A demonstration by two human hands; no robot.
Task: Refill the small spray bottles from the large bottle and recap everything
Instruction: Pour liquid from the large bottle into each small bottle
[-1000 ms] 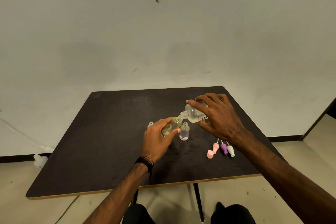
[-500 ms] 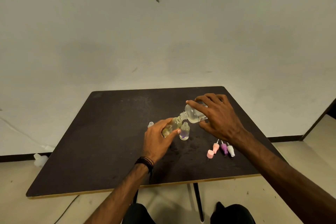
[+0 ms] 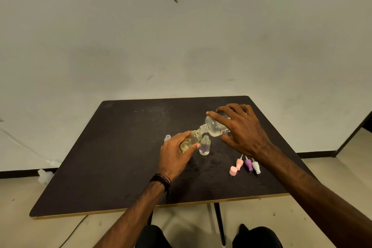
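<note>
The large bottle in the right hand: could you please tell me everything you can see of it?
The large bottle looks like clear plastic, rounded, with a ribbed neck and no cap. A printed mark shows on its side. The right hand grips its body from above and holds it tipped, mouth down to the left, above the table. Its neck meets the mouth of the small bottle held by the left hand.

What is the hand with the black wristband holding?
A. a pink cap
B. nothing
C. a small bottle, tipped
C: the left hand grips a small bottle tilted toward the large bottle, whose neck meets its mouth.
</note>
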